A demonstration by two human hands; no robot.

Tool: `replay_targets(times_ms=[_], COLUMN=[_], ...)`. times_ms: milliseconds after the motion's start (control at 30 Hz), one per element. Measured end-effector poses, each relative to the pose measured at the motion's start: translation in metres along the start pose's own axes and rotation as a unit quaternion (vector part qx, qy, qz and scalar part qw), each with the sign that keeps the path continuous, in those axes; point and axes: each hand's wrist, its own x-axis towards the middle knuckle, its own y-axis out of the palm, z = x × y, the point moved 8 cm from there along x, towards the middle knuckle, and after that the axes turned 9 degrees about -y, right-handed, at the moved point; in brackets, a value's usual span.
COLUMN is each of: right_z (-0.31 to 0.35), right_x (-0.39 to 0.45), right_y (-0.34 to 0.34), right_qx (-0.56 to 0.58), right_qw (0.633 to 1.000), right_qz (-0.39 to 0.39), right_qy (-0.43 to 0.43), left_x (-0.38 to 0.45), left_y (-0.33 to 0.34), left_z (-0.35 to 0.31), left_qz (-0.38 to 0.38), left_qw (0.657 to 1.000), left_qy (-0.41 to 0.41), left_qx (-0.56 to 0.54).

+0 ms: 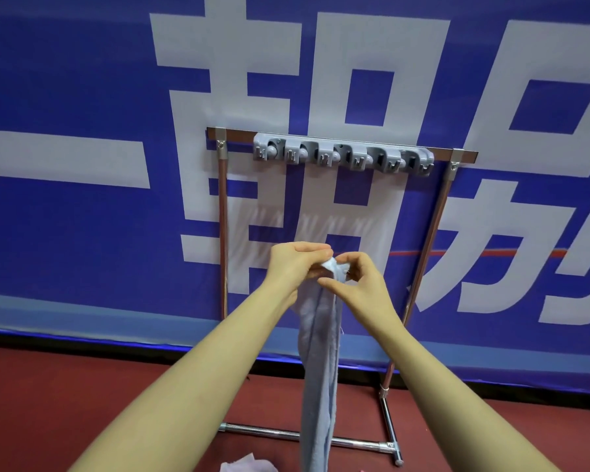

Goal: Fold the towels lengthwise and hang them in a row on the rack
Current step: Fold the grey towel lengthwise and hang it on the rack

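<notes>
My left hand (295, 264) and right hand (356, 279) pinch the folded blue towel's (319, 369) top end, bunching it for the rack's (419, 264) grey clips (343, 155).

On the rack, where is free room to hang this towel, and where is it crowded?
All clips of the grey plastic clip holder on the metal rack hold nothing. The bar ends either side of it are bare too. It is crowded below, where the left hand and right hand grip the pale blue folded towel.

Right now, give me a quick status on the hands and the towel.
Both hands, left and right, pinch the blue towel at its top. Towel hangs folded, below the grey clip rack. Rack bare, path clear.
</notes>
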Motion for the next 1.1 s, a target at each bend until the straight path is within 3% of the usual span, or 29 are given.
replay_targets(times_ms=[233, 333, 467, 733, 867, 1100], right_z=[0.011, 0.015, 0.024, 0.034, 0.039, 0.038], right_x=[0.003, 0.003, 0.007, 0.011, 0.013, 0.014], right_y=[-0.009, -0.017, -0.025, -0.038, -0.043, -0.057], right_qx=[0.024, 0.053, 0.113, 0.114, 0.101, 0.065], right_qw=[0.998, 0.996, 0.991, 0.99, 0.991, 0.993], right_qz=[-0.034, -0.041, -0.05, -0.048, -0.032, -0.054], right_qy=[-0.044, -0.053, -0.054, -0.071, -0.08, -0.079], left_x=[0.0, 0.0, 0.003, -0.003, -0.006, -0.004], left_y=[-0.005, -0.001, 0.004, 0.022, 0.035, 0.031], left_z=[-0.011, -0.005, 0.012, 0.004, 0.001, -0.014], left_qz=[-0.031, 0.018, 0.089, 0.129, 0.192, 0.107], left_qw=[0.988, 0.97, 0.952, 0.93, 0.92, 0.933], left_qy=[0.065, 0.092, 0.056, 0.092, 0.095, 0.161], left_qx=[0.134, 0.224, 0.288, 0.33, 0.329, 0.303])
